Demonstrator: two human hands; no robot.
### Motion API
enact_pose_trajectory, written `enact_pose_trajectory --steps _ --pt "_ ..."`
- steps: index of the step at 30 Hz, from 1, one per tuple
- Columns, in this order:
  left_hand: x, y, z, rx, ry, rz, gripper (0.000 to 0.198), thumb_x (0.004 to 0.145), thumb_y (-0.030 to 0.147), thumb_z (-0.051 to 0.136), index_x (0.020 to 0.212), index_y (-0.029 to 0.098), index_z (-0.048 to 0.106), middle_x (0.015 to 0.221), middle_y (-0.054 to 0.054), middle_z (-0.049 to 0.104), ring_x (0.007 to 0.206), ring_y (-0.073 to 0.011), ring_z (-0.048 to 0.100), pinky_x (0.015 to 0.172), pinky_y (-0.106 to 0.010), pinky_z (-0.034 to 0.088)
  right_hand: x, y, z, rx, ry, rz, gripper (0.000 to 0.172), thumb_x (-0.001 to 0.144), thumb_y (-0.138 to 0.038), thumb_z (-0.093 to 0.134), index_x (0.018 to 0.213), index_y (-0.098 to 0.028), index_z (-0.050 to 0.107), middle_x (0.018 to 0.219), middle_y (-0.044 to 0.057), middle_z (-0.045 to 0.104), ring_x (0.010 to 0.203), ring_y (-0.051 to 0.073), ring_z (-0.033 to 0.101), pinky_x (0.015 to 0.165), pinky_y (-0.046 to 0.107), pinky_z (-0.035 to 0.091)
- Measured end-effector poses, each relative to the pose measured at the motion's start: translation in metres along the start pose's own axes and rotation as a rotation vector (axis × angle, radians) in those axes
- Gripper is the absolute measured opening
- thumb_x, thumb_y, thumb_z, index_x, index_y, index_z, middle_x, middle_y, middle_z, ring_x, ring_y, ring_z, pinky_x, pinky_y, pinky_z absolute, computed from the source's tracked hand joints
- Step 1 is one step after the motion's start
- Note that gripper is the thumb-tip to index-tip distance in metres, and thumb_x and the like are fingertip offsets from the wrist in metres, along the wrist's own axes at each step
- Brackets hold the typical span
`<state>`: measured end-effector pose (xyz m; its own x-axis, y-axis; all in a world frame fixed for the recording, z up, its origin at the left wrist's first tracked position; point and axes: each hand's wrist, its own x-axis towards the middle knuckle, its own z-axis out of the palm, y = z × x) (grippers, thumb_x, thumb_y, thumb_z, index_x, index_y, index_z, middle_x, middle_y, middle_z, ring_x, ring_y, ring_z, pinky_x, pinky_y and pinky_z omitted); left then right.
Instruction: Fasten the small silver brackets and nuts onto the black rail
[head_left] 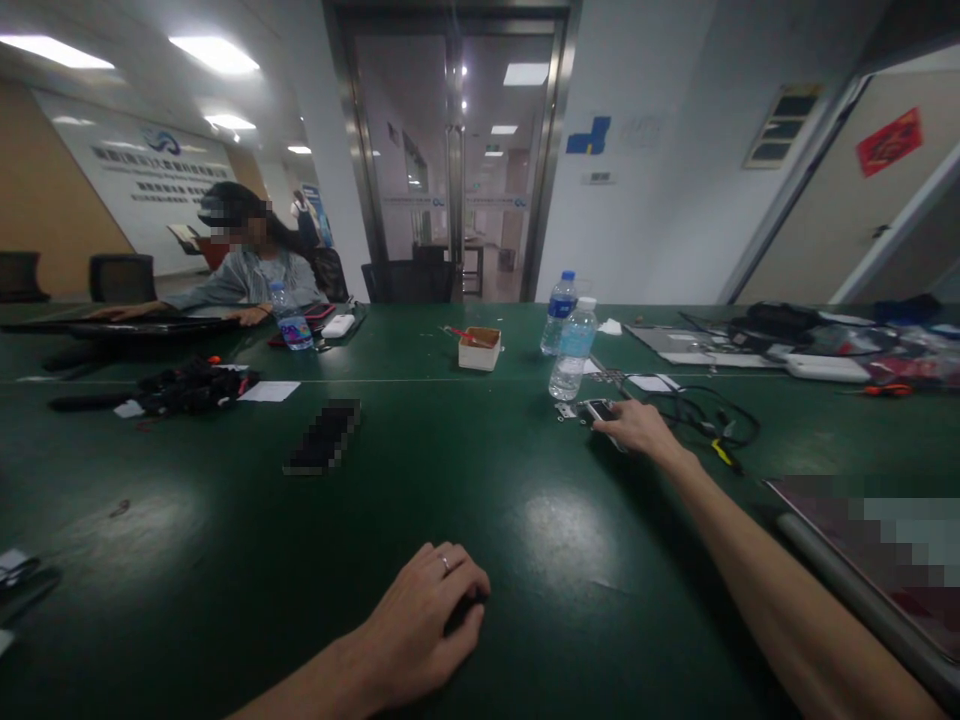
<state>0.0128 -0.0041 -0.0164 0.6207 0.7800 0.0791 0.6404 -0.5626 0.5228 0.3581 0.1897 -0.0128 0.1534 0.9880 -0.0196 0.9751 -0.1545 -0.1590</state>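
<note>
Stretched far forward, my right hand (pixel 637 425) has its fingers closed on a small silver-and-black device (pixel 602 410) at the table surface. My fingers cover part of it, so its kind does not show. Small metal pieces (pixel 565 411) lie just left of the device. Close to me, my left hand (pixel 427 620) rests on the green table (pixel 517 480), loosely curled with the thumb apart from the fingers and a ring on one finger. Nothing shows in it. Two water bottles (pixel 574 350) (pixel 559 310) stand upright behind the device.
Dark cables (pixel 720 410) with a yellow-tipped piece lie right of my right hand. A small box (pixel 479 350) holds a red-handled tool. A phone-like dark slab (pixel 324 437) lies left of centre, and a laptop-like panel (pixel 885 560) at right. A person (pixel 262 260) sits across the table.
</note>
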Motion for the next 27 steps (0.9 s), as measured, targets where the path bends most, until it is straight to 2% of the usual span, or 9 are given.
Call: enact_pose_trajectory --steps 5,9,18,27 --pt "0.000 0.001 0.000 -0.008 0.001 -0.011 0.020 0.084 0.013 0.052 0.101 0.020 0.060 0.100 -0.003 0.062 0.089 -0.0201 0.057 0.092 -0.041 0.042 0.004 0.003 0.004 0.035 0.025 0.002 0.036 0.080 -0.045 0.057 0.095 -0.016 0.072 0.090 0.011 0.071 0.088 0.027 0.066 0.066 0.027 0.045" --pt "0.001 0.000 0.000 -0.005 0.003 -0.003 0.019 0.085 0.014 0.050 0.100 0.020 0.060 0.099 -0.004 0.062 0.088 -0.0200 0.056 0.086 -0.036 0.044 0.005 0.000 0.003 0.011 0.029 0.016 0.037 0.079 -0.046 0.059 0.094 -0.014 0.070 0.089 0.013 0.070 0.085 0.026 0.066 0.065 0.027 0.046" --pt "0.001 -0.001 0.002 0.017 0.018 0.016 0.020 0.083 0.013 0.049 0.099 0.020 0.060 0.097 -0.004 0.062 0.086 -0.0195 0.056 0.081 -0.033 0.045 -0.002 -0.010 0.007 -0.080 0.099 -0.010 0.037 0.078 -0.039 0.061 0.098 -0.009 0.066 0.105 0.021 0.063 0.093 0.032 0.064 0.073 0.034 0.048" --pt "0.000 0.000 0.000 0.001 0.008 0.001 0.020 0.084 0.014 0.049 0.100 0.020 0.060 0.099 -0.004 0.062 0.087 -0.0203 0.057 0.083 -0.036 0.046 -0.002 -0.010 0.012 -0.057 0.128 -0.019 0.037 0.077 -0.037 0.063 0.104 -0.012 0.059 0.111 0.018 0.058 0.099 0.030 0.061 0.078 0.035 0.048"
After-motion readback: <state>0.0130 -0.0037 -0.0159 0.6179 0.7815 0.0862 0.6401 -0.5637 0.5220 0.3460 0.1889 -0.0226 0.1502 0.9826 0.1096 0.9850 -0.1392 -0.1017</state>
